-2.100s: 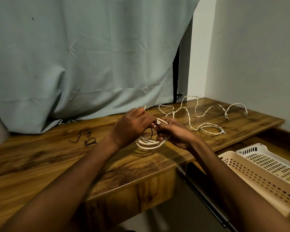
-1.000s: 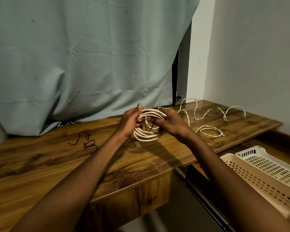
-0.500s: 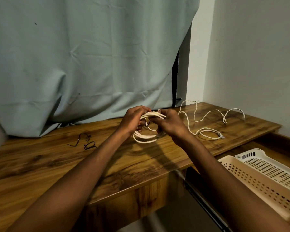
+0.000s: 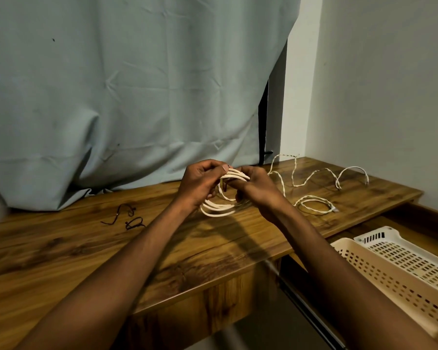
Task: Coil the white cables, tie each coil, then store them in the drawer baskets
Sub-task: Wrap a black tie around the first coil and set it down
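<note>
While both hands have stayed on the coil over the last two seconds, the white cable coil (image 4: 219, 195) has come up off the wooden desk (image 4: 61, 251) and now hangs between them, just above the surface. Left hand (image 4: 200, 184): fingers curled over the top strands, thumb pinching them at the bundle's crown. Right hand (image 4: 257, 189): fingers curled round the same bundle from the other side; a dark strand, likely a tie, shows inside the loop, though its wrap cannot be resolved. Judgement: coiling is finished and tying is under way, not yet secured. Second white cable (image 4: 314, 181) lies loose and uncoiled toward the desk's right end. Spare black ties (image 4: 130, 218) sit well to the left. Cream basket (image 4: 390, 281) and white basket (image 4: 410, 253) wait in the open drawer, holding no coil that shows.
</note>
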